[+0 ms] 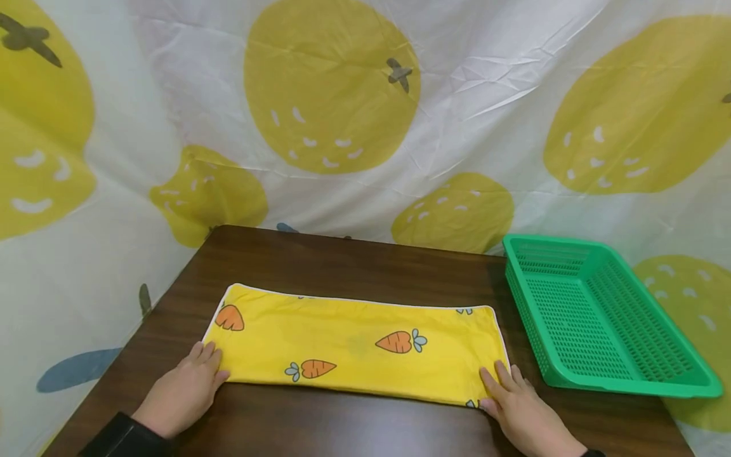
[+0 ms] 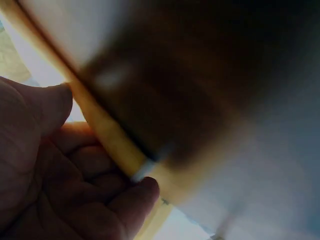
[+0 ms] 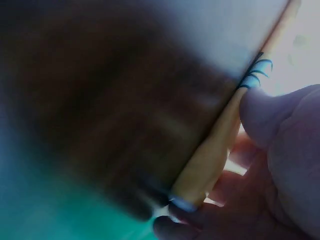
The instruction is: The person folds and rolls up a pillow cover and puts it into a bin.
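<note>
Yellow carrot-print cloth lies as a long flat strip across the brown worktop, the left hand resting with fingers extended at its eight-o'clock corner, the right hand, fingers spread, at four o'clock, a green basket at three o'clock.

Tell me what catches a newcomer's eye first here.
The bright yellow carrot-print cloth stands out first, lying across the dark table, the left hand and right hand touching its two ends. Next comes the green basket at the table's right, then the fruit-print sheet behind.
</note>
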`<state>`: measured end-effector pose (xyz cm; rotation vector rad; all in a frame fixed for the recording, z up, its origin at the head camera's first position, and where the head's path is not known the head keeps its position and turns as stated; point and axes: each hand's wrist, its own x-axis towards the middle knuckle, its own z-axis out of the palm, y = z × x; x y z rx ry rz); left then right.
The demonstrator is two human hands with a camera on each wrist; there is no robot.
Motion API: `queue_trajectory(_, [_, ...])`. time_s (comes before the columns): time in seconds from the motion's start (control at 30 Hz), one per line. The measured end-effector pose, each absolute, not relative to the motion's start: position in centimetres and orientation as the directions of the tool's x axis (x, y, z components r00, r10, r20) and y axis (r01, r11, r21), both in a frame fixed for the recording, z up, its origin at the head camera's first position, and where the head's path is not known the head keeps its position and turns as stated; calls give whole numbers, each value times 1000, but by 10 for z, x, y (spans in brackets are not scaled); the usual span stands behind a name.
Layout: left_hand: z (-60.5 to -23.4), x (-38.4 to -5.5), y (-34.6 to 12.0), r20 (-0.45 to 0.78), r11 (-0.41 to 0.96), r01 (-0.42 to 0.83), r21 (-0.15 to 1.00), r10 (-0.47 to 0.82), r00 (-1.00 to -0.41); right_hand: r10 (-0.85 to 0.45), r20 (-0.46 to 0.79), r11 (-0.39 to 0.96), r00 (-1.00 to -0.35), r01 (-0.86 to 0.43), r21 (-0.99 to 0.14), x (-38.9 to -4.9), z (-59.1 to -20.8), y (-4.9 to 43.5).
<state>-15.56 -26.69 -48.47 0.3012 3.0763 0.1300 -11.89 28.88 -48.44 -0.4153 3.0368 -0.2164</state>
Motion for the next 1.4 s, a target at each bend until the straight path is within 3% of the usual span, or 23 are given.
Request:
queue_trajectory(0.13, [-487, -157, -274, -94, 979, 188, 83, 195, -976, -282, -180, 936, -942, -229, -268, -119, -485, 299])
queue_trajectory(0.23, [-485, -159, -277, -120, 977, 198, 84, 207, -971, -286, -194, 939, -938, -234, -251, -119, -485, 301])
queue_trajectory(0.4, [-480, -157, -275, -102, 974, 207, 87, 216, -971, -326, -19, 943, -945, -324, -77, -109, -482, 295])
queue_trajectory(0.47, [-478, -153, -272, -89, 976, 200, 86, 207, -974, -340, 24, 938, -940, -341, -60, -104, -480, 292])
queue_trajectory(0.7, [-475, -149, -267, -164, 979, 184, 86, 196, -967, -285, -161, 946, -945, -250, -205, -99, -473, 287])
queue_trajectory(1.07, [-478, -166, -276, -197, 977, 170, 132, 194, -961, -352, -270, 908, -896, -258, -330, -113, -471, 294])
queue_trajectory(1.4, [-474, -183, -277, -196, 972, 174, 160, 204, -959, -369, -230, 912, -901, -303, -275, -131, -465, 294])
